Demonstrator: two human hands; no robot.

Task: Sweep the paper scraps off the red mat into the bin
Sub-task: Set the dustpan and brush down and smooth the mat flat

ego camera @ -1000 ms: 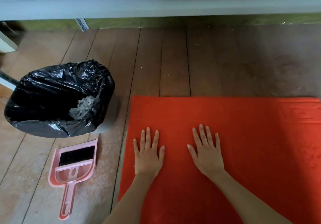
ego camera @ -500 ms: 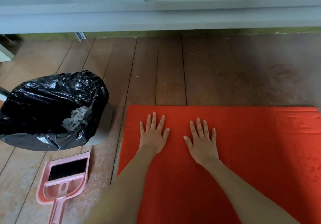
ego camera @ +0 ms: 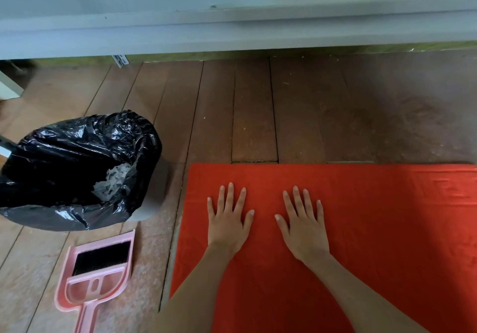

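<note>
The left hand [ego camera: 228, 223] and right hand [ego camera: 303, 226] lie flat, fingers spread and holding nothing, on the red mat [ego camera: 387, 229], probably to smooth it, as the paper scraps [ego camera: 111, 184] sit inside the black-lined bin [ego camera: 77, 172] near the pink dustpan [ego camera: 98, 273] on the plank floor [ego camera: 258, 113].

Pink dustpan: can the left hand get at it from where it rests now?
Probably yes. The left hand lies flat on the red mat, and the pink dustpan sits on open floor just left of the mat, nothing between them.
</note>
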